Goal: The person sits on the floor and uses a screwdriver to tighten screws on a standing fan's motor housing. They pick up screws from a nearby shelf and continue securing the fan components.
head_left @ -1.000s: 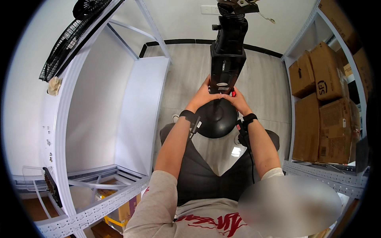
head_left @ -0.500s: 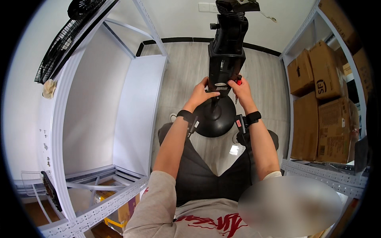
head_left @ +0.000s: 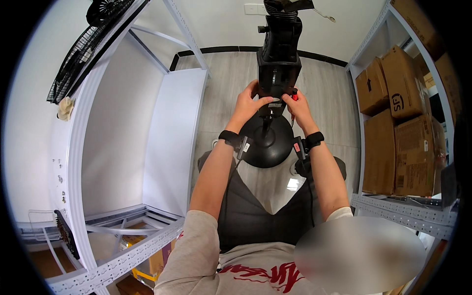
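Observation:
Ahead of me stands a black pedestal fan, its box-shaped housing [head_left: 279, 73] on a short pole above a round base [head_left: 268, 147]. My left hand [head_left: 248, 105] grips the lower left side of the housing, thumb across the face toward me. On the opposite side my right hand [head_left: 301, 109] presses its thumb to the housing's lower edge. A screwdriver [head_left: 294, 97] with a red and black handle is also held in that right hand, its shaft pointing down. Below the housing a bit of the pole [head_left: 267, 127] shows. The fan's upper part [head_left: 282, 37] carries no grille.
A black wire grille [head_left: 81, 59] and a fan blade [head_left: 109, 7] lie on the white rack at left. A cream cloth-like item [head_left: 65, 108] rests on its edge. Cardboard boxes [head_left: 378, 152] fill the right rack. My knees flank the base.
The housing's lower end has shifted upward and tilted, showing more of the pole's top beneath it. Both hands moved slightly with it, and my left thumb now lies higher.

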Action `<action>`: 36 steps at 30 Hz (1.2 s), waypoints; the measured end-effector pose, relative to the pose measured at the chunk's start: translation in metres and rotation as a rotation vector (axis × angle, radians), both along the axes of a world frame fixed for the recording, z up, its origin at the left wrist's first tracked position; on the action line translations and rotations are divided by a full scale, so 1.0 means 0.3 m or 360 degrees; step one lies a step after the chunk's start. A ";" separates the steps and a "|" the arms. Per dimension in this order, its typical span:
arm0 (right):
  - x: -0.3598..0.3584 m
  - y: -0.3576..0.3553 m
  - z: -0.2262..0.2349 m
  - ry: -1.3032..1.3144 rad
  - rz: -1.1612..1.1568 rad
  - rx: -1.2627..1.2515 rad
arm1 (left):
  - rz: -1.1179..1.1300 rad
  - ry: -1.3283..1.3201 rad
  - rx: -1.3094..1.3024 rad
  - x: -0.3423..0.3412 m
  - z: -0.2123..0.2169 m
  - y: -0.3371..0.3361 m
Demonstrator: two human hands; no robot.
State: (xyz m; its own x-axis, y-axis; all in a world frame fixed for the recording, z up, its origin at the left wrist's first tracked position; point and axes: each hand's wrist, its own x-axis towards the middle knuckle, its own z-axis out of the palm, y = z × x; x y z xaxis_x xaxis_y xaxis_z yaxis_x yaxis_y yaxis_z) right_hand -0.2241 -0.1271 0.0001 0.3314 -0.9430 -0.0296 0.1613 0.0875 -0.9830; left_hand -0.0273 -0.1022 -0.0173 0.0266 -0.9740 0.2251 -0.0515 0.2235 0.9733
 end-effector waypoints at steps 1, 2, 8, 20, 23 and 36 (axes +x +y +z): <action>0.001 0.002 0.000 -0.0027 0.0017 -0.0007 | 0.0007 0.0002 0.0007 0.000 0.000 0.002; -0.002 0.004 0.001 -0.0052 0.0030 -0.0015 | 0.0003 0.0012 0.0001 -0.005 0.005 0.004; -0.032 -0.017 -0.083 -0.0006 -0.0082 0.0033 | -0.0041 0.0054 0.0014 -0.018 0.024 0.007; -0.029 0.025 -0.004 -0.0106 -0.0249 -0.0104 | -0.0077 0.0048 -0.0011 -0.009 0.035 0.009; -0.040 0.018 -0.006 -0.0087 -0.0307 -0.0119 | -0.0102 0.0103 -0.0034 -0.010 0.045 0.011; -0.048 0.077 0.101 -0.0214 -0.0493 -0.0311 | -0.0093 0.0152 -0.0123 -0.024 0.071 0.017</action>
